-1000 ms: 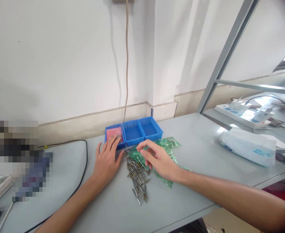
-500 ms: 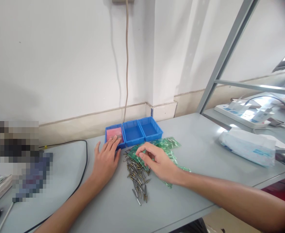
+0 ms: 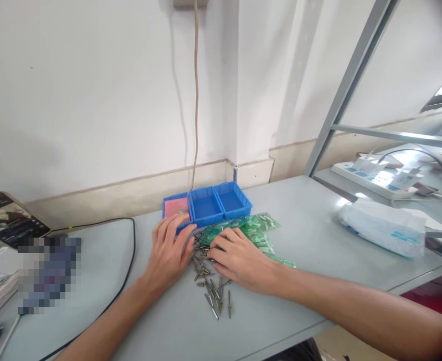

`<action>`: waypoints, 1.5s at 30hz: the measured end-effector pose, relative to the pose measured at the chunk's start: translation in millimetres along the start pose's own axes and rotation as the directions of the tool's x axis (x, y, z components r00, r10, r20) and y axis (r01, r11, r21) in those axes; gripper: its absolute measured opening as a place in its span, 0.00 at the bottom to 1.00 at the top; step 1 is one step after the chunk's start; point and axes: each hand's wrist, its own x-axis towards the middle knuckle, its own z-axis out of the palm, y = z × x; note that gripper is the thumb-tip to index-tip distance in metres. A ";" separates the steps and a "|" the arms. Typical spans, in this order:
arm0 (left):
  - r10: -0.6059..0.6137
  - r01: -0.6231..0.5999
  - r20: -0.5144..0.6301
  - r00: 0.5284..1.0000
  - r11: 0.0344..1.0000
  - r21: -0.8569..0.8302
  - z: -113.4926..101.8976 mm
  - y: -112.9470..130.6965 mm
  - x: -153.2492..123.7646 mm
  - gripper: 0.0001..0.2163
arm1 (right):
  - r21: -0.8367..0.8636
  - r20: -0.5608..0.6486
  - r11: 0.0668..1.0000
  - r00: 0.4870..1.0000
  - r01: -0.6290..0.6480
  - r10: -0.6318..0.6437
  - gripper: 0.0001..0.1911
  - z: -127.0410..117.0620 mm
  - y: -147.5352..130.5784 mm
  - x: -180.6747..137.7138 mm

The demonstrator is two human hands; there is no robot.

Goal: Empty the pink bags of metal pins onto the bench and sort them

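My left hand [image 3: 171, 250] is beside the left blue bin, palm down, with its fingers spread and bent; nothing shows in them. A pink piece [image 3: 175, 206] lies in that left bin [image 3: 163, 213]. My right hand [image 3: 239, 260] reaches into the loose pile of blind rivets [image 3: 213, 291], silver pins with brassy sleeves. Its fingers are curled and closed on some rivets, which they mostly hide. Green plastic bags [image 3: 256, 228] lie under and behind the right hand, with more metal pieces visible inside.
The middle blue bin [image 3: 206, 200] and right blue bin [image 3: 232, 198] stand in a row against the left one. A black cable [image 3: 135, 240] runs along the left, near a phone [image 3: 12, 218]. A white-blue packet [image 3: 382, 225] and a metal frame [image 3: 350, 90] are on the right.
My right hand has lowered onto the pile, its fingers curling into the rivets. My left hand has moved slightly right and down from the left bin. Some rivets have shifted.
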 end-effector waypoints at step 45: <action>0.140 0.002 0.372 0.918 0.935 -0.355 8.1 -3.1 -3.0 0.17 | -0.134 -0.059 0.981 0.989 -0.143 0.136 0.13 0.0 13.4 2.5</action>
